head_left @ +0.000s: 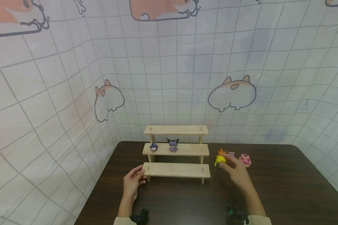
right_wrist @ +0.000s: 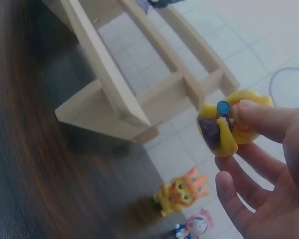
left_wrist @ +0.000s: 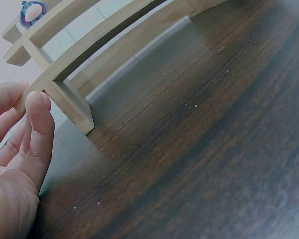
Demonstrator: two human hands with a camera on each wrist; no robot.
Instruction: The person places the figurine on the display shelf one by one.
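My left hand [head_left: 131, 184] pinches the left end of the bottom step of a pale wooden three-step display stand [head_left: 176, 169]; in the left wrist view the thumb presses against the board's end. With my right hand [head_left: 238, 175] I pinch a small yellow figurine [right_wrist: 228, 145] between thumb and fingers, to the right of the stand. It has a dark patch and a round blue detail. Two figurines stand on the middle step: a small dark blue-purple one [head_left: 153, 147] at its left, and a purple one with black pointed ears [head_left: 173, 145] near its centre.
Beyond the held figurine stands a yellow figurine with orange spikes [right_wrist: 182, 191], beside a small pink-topped one with a white face [right_wrist: 197, 225]. A pink figurine [head_left: 245, 160] sits right of my right hand. The dark wooden table [head_left: 284, 187] meets a checked cloth backdrop [head_left: 169, 78].
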